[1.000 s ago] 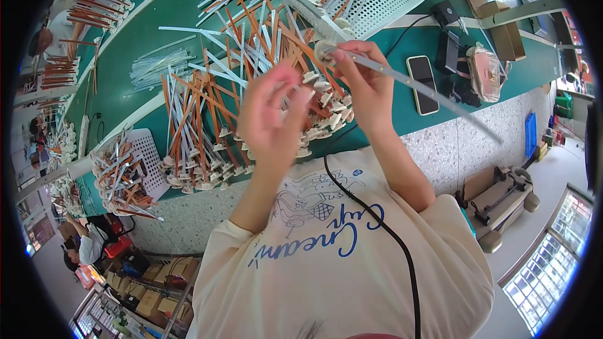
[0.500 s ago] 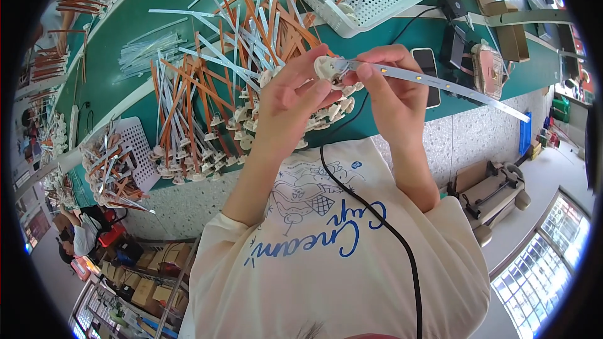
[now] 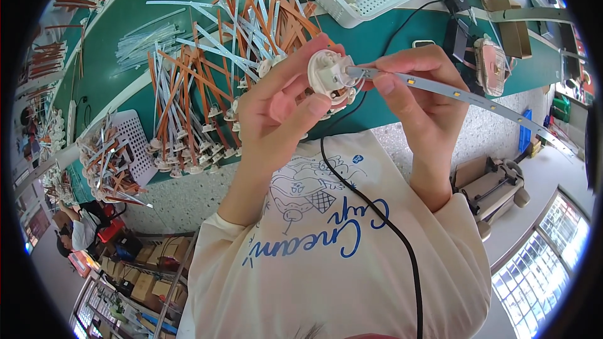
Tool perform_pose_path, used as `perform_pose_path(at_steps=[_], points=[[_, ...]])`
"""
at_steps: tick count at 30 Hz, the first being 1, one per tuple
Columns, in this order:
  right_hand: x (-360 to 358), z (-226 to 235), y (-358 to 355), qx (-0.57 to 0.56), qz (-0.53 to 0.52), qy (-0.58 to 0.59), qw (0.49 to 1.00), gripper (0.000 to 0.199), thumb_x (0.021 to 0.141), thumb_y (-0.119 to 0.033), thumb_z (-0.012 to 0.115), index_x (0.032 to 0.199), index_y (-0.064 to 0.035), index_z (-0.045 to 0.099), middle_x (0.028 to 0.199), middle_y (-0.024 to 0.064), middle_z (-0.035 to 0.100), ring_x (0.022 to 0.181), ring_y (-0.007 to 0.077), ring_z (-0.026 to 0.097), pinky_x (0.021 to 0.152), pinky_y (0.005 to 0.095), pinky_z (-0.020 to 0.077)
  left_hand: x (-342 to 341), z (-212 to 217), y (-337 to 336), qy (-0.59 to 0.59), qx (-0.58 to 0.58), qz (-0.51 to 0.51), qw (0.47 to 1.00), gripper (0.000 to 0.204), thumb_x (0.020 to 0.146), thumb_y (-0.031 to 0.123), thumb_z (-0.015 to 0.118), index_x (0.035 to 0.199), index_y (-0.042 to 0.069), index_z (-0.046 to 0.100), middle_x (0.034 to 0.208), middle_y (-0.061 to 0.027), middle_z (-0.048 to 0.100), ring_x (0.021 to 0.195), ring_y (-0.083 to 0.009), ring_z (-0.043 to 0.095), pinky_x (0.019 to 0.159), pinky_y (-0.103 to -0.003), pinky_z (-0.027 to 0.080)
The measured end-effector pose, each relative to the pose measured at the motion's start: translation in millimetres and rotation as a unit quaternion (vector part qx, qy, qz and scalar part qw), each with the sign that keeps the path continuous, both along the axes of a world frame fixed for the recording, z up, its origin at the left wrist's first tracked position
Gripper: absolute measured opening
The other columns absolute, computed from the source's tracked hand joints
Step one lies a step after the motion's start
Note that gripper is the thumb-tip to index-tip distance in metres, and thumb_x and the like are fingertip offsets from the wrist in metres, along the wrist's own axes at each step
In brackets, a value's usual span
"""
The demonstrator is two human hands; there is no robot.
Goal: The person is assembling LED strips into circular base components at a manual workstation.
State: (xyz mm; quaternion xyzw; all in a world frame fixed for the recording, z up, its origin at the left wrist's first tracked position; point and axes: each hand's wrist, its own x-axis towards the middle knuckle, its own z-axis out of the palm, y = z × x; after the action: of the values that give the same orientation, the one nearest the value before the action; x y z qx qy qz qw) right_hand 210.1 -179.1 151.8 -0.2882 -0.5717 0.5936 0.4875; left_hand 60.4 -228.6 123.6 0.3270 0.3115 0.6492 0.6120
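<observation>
My left hand (image 3: 279, 100) is closed round a white round plastic lamp base (image 3: 325, 70), its open side with a raised socket turned to the right. Between thumb and fingers, my right hand (image 3: 424, 91) pinches a thin, pale LED strip board (image 3: 465, 95) dotted with small yellow chips. The strip's near end sits at the base's socket; how deep it goes in I cannot tell. From there it slants down to the right, past the table edge. Behind my left hand lie more white bases with orange and silvery strips (image 3: 201, 81) standing out of them.
A pale perforated basket (image 3: 377, 3) holding strips stands at the far side of the green table (image 3: 402, 25). Loose clear strips (image 3: 147, 41) lie to the left. A black cable (image 3: 402, 245) runs down over my shirt. A pink pouch (image 3: 490, 66) is at right.
My right hand has moved right with the strip, its grip now further from the base. The base has turned to show more of its open face, and the wrists have spread apart slightly.
</observation>
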Motion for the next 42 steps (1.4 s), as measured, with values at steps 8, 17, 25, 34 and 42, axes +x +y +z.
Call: perform_pose_path(at_steps=[8,17,25,34,42], points=[[1.0,12.7,-0.2,0.029,0.006,-0.028,0.999,0.016,0.07,0.007,0.058,0.085,0.005,0.055,0.084,0.0098,0.056,0.078,0.0126,0.055,0.07,0.0219,0.0435,0.1,11.4,-5.6,0.017,-0.024,0.012,0.999,0.038,0.085,0.019,0.043,0.113,-0.007,0.043,0.105,-0.016,0.051,0.091,-0.0218,0.054,0.075,-0.032,0.048],[-1.8,16.0,-0.4,0.094,-0.018,-0.128,0.987,0.014,0.07,0.002,0.061,0.08,0.005,0.052,0.075,0.0103,0.055,0.067,0.0147,0.057,0.059,0.0225,0.0473,4.6,16.9,-10.5,0.078,-0.049,0.054,0.994,0.028,0.085,0.011,0.045,0.105,-0.009,0.048,0.094,-0.0148,0.056,0.084,-0.0194,0.057,0.073,-0.029,0.049],[4.1,19.4,-2.6,0.15,-0.027,-0.17,0.974,0.015,0.069,0.001,0.063,0.079,0.0056,0.053,0.074,0.0107,0.055,0.061,0.0143,0.056,0.051,0.0206,0.0459,11.7,24.3,-13.9,0.162,-0.042,0.094,0.981,0.024,0.083,0.005,0.047,0.102,-0.01,0.05,0.088,-0.0125,0.057,0.079,-0.0129,0.056,0.072,-0.023,0.047],[7.6,18.3,-5.8,0.139,-0.033,-0.193,0.971,0.015,0.07,0.002,0.062,0.08,0.0066,0.052,0.076,0.0118,0.055,0.064,0.0167,0.058,0.054,0.0221,0.0471,13.9,21.8,-13.5,0.264,-0.014,0.125,0.956,0.02,0.081,0.004,0.05,0.096,-0.009,0.053,0.077,-0.0099,0.059,0.069,-0.0073,0.055,0.061,-0.019,0.045],[4.2,15.3,-11.3,0.182,-0.05,-0.213,0.959,0.014,0.071,0.009,0.057,0.082,0.0073,0.051,0.079,0.0131,0.055,0.067,0.0184,0.059,0.061,0.0245,0.0488,14.2,19.9,-10.8,0.391,0.042,0.187,0.9,0.018,0.077,0.002,0.054,0.093,-0.006,0.056,0.071,-0.0104,0.06,0.059,-0.0113,0.057,0.052,-0.019,0.045]])
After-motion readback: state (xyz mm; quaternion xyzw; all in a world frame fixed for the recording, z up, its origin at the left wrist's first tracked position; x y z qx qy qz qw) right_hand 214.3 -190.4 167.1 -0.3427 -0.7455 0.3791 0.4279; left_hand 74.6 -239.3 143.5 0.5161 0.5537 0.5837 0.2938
